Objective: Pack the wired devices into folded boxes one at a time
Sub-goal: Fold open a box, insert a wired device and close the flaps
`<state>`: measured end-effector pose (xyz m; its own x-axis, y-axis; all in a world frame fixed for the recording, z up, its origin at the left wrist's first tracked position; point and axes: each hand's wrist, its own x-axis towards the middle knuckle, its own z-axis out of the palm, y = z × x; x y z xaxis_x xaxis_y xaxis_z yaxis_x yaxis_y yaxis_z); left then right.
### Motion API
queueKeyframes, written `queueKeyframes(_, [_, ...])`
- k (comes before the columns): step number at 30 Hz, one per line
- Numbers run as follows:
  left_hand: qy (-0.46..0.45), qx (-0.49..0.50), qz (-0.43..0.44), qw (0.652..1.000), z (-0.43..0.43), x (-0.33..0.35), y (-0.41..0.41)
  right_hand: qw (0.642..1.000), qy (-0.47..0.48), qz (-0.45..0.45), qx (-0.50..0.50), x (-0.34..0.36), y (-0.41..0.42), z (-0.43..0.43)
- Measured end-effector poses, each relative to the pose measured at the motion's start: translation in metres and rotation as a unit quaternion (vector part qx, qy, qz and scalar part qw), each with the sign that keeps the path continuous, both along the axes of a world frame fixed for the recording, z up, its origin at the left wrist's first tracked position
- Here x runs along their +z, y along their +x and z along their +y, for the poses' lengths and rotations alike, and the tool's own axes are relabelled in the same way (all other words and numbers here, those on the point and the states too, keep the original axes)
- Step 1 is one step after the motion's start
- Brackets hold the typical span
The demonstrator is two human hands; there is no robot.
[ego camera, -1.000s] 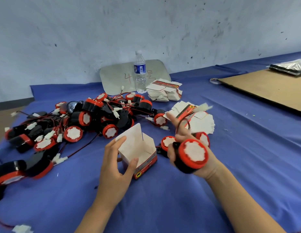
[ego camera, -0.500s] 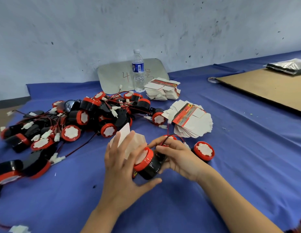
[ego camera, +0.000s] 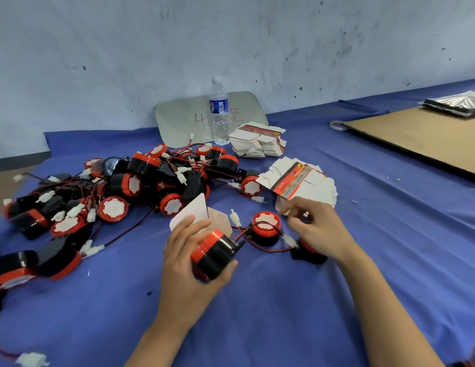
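Note:
My left hand (ego camera: 186,263) grips a small folded box (ego camera: 198,214) with its white flaps standing open. A black device with a red rim (ego camera: 216,251) sticks halfway out of the box's mouth, under my thumb. Its red and black wire (ego camera: 260,249) trails right across the cloth to a white plug (ego camera: 289,240). My right hand (ego camera: 320,231) hovers to the right, blurred, fingers loosely curled with nothing seen in them. It is above two loose devices (ego camera: 265,229) and near a fanned stack of flat boxes (ego camera: 300,181).
A big tangled pile of red-and-black wired devices (ego camera: 125,186) covers the left of the blue cloth (ego camera: 257,313). A second stack of flat boxes (ego camera: 257,141) and a water bottle (ego camera: 219,112) stand behind. A brown board (ego camera: 422,136) lies at the right.
My right hand carried a device to the box and pushed it part way in. It has now let go and pulled back to the right. My left hand kept hold of the box.

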<state>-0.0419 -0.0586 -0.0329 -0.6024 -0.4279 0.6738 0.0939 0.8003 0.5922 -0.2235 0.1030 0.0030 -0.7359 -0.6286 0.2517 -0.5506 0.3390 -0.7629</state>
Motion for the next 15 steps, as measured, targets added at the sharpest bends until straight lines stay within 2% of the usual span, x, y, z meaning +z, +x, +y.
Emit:
queueKeyframes(2, [0.017, 0.001, 0.01, 1.0, 0.0008, -0.0002, 0.0004, 0.991, 0.115, -0.051, 0.035, -0.003, -0.0067, 0.0045])
queueKeyframes(3, [0.024, 0.002, 0.016, 1.0, 0.0007, -0.0001, 0.0006, 0.988, 0.135, -0.058, 0.043, -0.0039, -0.0078, 0.0056])
queueKeyframes(6, [0.047, 0.0, 0.026, 0.999, 0.0012, 0.0014, 0.0016, 0.985, 0.149, -0.052, 0.062, -0.006, -0.0099, 0.0062])
queueKeyframes(10, [0.058, -0.004, 0.029, 0.998, 0.0018, 0.0023, 0.0029, 0.97, 0.229, 0.012, 0.084, -0.0057, -0.0115, 0.0063])
queueKeyframes(15, [0.058, -0.011, 0.033, 0.998, 0.003, 0.004, 0.0032, 0.971, 0.216, 0.045, 0.097, -0.0053, -0.0094, 0.0046])
